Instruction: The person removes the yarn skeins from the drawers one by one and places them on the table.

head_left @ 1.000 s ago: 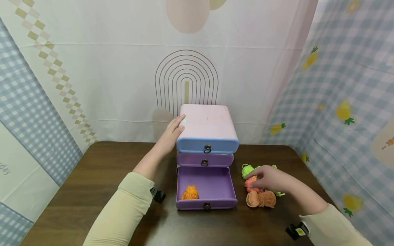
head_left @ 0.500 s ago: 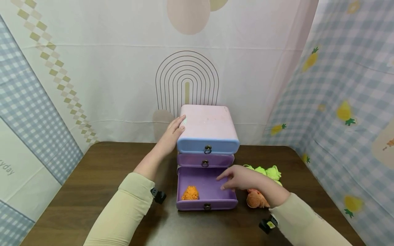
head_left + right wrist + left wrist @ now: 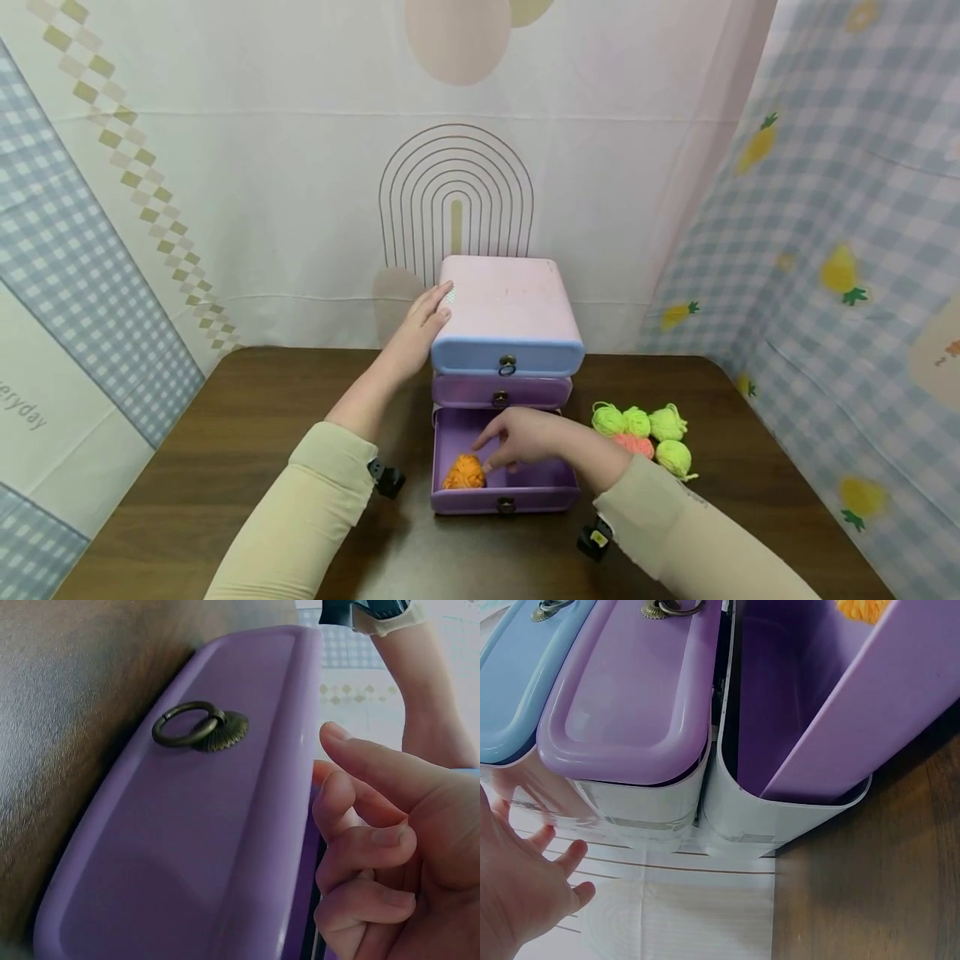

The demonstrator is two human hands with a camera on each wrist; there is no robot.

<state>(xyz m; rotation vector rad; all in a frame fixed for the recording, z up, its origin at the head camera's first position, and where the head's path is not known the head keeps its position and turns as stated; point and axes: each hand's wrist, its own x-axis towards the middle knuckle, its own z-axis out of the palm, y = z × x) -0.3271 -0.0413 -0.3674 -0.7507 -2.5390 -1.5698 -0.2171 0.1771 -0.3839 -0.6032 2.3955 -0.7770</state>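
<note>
My left hand (image 3: 412, 333) lies along the upper left edge of a small pink-topped drawer cabinet (image 3: 510, 300), its fingers extended. In the left wrist view, the fingers of that hand (image 3: 525, 889) are spread beside the cabinet's side. The bottom purple drawer (image 3: 480, 501) is pulled out, and a ball of orange yarn (image 3: 462, 473) sits in its front left corner. Over this drawer reaches my right hand (image 3: 525, 437), with thumb and index finger apart and fingertips right by the yarn. In the right wrist view, the other fingers of the hand (image 3: 397, 847) curl loosely behind the drawer front.
To the right of the cabinet, several yellow-green yarn balls (image 3: 667, 422) and a coral one (image 3: 634, 445) lie on the dark wooden table (image 3: 262, 417). The blue top drawer (image 3: 472, 357) and purple middle drawer (image 3: 465, 390) are closed. Patterned cloth (image 3: 300, 167) hangs behind.
My right hand has moved left from the yarn balls on the table into the open drawer, beside the orange yarn. The brown yarn is now hidden behind my right arm. My left hand stays put.
</note>
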